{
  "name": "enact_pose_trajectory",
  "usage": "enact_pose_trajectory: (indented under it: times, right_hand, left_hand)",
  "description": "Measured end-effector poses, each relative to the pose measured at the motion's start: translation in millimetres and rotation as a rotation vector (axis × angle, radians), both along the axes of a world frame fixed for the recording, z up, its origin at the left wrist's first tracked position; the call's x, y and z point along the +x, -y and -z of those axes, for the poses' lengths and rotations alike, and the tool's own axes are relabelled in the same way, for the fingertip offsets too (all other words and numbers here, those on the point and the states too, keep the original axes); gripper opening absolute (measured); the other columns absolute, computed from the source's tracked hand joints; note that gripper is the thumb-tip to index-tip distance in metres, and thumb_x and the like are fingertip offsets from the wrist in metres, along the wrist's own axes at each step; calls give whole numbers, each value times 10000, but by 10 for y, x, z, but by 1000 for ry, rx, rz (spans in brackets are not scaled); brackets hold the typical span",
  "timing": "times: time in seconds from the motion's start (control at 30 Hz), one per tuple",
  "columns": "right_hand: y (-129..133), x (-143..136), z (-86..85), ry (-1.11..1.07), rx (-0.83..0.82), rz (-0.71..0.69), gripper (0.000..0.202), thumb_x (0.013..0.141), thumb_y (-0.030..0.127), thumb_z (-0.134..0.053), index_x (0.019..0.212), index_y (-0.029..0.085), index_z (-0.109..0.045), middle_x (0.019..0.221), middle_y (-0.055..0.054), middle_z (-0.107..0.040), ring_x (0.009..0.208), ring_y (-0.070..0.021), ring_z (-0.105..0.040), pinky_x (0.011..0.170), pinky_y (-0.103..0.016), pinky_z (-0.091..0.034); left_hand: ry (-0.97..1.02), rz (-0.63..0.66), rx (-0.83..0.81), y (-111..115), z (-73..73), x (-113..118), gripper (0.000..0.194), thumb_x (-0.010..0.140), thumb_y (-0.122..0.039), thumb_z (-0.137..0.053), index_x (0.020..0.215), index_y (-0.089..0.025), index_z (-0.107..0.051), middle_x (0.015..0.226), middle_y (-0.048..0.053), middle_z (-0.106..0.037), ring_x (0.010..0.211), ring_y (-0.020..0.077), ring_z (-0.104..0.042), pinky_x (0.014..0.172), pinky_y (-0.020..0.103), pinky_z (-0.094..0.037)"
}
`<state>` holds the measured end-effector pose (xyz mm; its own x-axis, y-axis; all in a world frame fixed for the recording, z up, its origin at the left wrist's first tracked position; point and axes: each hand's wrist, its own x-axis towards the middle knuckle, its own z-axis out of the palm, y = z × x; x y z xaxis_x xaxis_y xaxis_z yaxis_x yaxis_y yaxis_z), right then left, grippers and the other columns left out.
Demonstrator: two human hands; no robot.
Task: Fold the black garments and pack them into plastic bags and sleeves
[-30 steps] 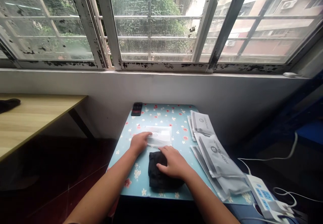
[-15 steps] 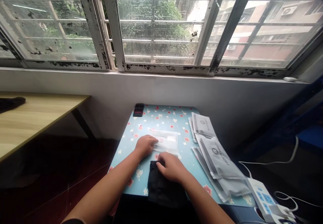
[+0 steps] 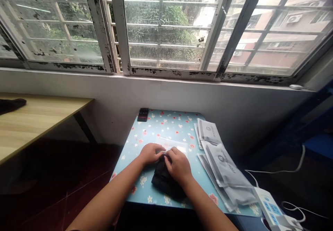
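A folded black cloth (image 3: 166, 180) lies on the blue flowered table (image 3: 166, 126), near its front edge. My right hand (image 3: 179, 165) is closed on the cloth's far end, fingers bent over it. My left hand (image 3: 151, 153) is at the left of that end, its fingertips pinched at the near edge of a clear plastic bag (image 3: 179, 146). The bag lies flat just beyond both hands, partly covered by them. The cloth's far end meets the bag's near edge; whether it is inside cannot be seen.
Several frosted zip bags (image 3: 225, 168) with dark printing are stacked along the table's right side. A small black object (image 3: 143, 114) sits at the far left corner. A white power strip (image 3: 270, 206) is at the lower right. A wooden table (image 3: 47, 114) stands at left.
My right hand has moved forward with the black cloth, up to the bag. My left hand has shifted slightly, and both hands are now close together. The bag has slid a little right.
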<state>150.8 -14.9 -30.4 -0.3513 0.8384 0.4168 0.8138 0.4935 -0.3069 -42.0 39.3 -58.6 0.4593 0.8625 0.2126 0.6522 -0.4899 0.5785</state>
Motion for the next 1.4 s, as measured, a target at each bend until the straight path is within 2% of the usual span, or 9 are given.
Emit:
enact_pose_trajectory:
  times: [0.17,0.33,0.43,0.73,0.87,0.97,1.13,1.27,1.4]
  right_hand:
    - [-105,-6,110,-15,63,57,88,928,239,-581,899,211,-659,1110,-99,-639,1053,-270,-540,912,-382,-366]
    - [-122,32,200,-15,14,69,74,914,227,-594,846,220,-622,888,-36,-625,835,-208,-547,775,-318,-376]
    - [-135,51,238,-32,-9,106,42,905,248,-612,878,216,-619,886,-32,-626,852,-212,-557,770,-311,-373]
    - [-108,43,263,-44,-42,107,30,888,244,-629,868,222,-626,863,-18,-621,855,-207,-559,775,-316,-360]
    - [-85,26,247,-61,-45,177,55,879,257,-639,856,225,-600,912,-31,-608,924,-230,-541,819,-333,-354]
    - [-98,27,268,-91,-57,257,114,858,277,-661,922,221,-585,966,-45,-601,970,-249,-530,853,-352,-353]
    - [-143,49,314,-122,-108,292,118,843,281,-661,900,231,-571,937,-27,-592,919,-230,-539,805,-333,-359]
    - [-174,104,316,-151,-138,292,67,844,209,-607,898,234,-576,940,-15,-601,929,-210,-559,826,-320,-367]
    - [-208,200,330,-165,-151,327,186,801,151,-599,968,233,-594,991,-23,-614,969,-219,-555,872,-337,-360]
  left_hand:
    - [75,78,13,-51,79,-35,295,887,-247,-630,1124,-307,-796,1187,-23,-777,1202,227,-667,1086,334,-481]
    - [113,69,22,-73,163,-21,255,814,-195,-701,1019,-283,-824,1175,16,-780,1208,246,-667,1078,372,-500]
    - [132,72,20,-76,176,-16,260,809,-171,-695,1002,-291,-822,1108,-10,-799,1191,226,-685,1068,340,-505]
    - [132,-51,-3,-36,143,58,220,828,-190,-671,969,-280,-814,1026,-2,-814,1151,245,-716,977,335,-546]
    - [113,-21,1,-17,106,41,221,844,-217,-656,985,-283,-813,1048,0,-810,1178,246,-702,980,325,-537]
    - [98,39,10,13,63,26,236,859,-236,-648,1023,-290,-808,1076,-7,-805,1174,235,-700,981,304,-526]
    - [39,52,29,54,11,97,192,899,-325,-652,1005,-296,-810,1014,-3,-803,983,221,-736,888,294,-529]
    - [-4,3,41,25,22,143,244,848,-177,-630,987,-274,-805,963,9,-787,901,211,-716,816,292,-520]
    - [-27,-16,62,0,38,135,291,776,-101,-624,955,-251,-798,937,37,-743,939,225,-676,835,301,-508]
